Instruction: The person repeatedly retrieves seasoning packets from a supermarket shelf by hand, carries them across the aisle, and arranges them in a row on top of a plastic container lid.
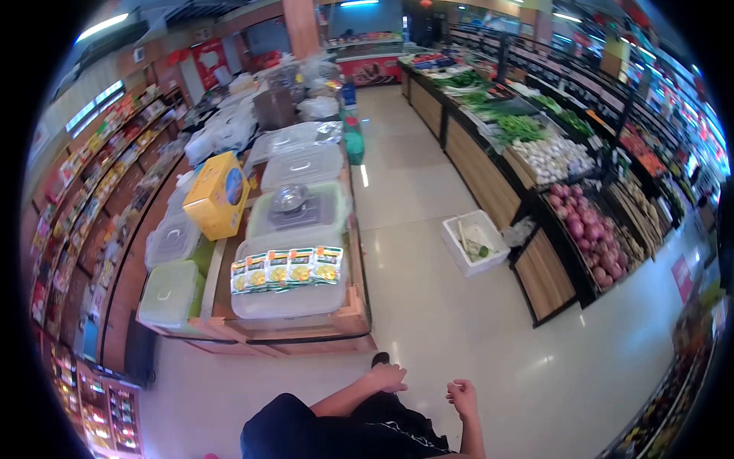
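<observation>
Low in the head view, my left hand [387, 377] hangs in front of my body with its fingers loosely curled; what it holds, if anything, cannot be made out. My right hand [462, 398] is raised a little to the right over the floor, fingers partly bent and apart, with nothing seen in it. Ahead to the left, a row of yellow-green packets [287, 269] lies on the lid of a clear plastic bin. Behind it a metal bowl [290, 198] rests on another lidded bin. A yellow box [218, 196] stands to their left.
A white foam box [475, 243] with some vegetables sits on the tiled floor [428, 321]. To the right is a produce stand with red onions [589, 229], garlic [552, 159] and leafy greens [520, 128]. Packaged goods fill shelves [99, 199] at the far left.
</observation>
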The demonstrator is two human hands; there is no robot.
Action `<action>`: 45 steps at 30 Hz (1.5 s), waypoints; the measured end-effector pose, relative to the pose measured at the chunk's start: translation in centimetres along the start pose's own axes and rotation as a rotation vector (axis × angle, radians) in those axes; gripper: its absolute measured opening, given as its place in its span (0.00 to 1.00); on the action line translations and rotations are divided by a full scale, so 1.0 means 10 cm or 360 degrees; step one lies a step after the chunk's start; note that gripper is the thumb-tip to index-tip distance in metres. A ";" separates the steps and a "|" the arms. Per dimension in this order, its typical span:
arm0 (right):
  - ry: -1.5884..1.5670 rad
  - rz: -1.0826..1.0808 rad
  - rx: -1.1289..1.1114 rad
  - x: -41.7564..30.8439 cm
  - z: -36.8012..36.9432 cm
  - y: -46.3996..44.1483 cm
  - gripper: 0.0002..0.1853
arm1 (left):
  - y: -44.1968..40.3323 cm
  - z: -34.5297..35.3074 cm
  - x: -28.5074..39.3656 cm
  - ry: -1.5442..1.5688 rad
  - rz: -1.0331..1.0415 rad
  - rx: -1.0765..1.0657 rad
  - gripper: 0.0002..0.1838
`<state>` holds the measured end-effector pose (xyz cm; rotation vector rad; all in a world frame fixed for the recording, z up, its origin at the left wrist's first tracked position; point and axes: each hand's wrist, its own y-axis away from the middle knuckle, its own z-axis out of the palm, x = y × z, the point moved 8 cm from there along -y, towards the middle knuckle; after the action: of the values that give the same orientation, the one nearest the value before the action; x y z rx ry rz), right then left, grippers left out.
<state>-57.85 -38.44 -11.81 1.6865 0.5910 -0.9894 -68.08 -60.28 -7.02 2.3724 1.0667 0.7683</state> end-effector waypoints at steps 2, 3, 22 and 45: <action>-0.0056 0.0013 0.0095 0.18 -0.29 0.17 0.20 | -0.04 0.01 0.31 -0.0080 0.0089 -0.0047 0.27; -0.0085 0.0024 0.0149 0.30 -0.43 0.26 0.20 | -0.06 0.02 0.45 -0.0122 0.0135 -0.0076 0.27; 0.0119 -0.0050 0.0596 0.54 -2.22 0.63 0.24 | -0.84 -0.05 2.26 -0.0326 0.0591 -0.0071 0.32; 0.0712 -0.0178 0.0636 0.09 -3.67 0.72 0.16 | -1.50 -0.26 5.45 -0.0382 0.1460 -0.0008 0.16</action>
<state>-39.85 -6.41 -4.62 2.2810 0.8245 -0.8469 -47.77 -8.44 3.15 2.8196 -0.1782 0.7111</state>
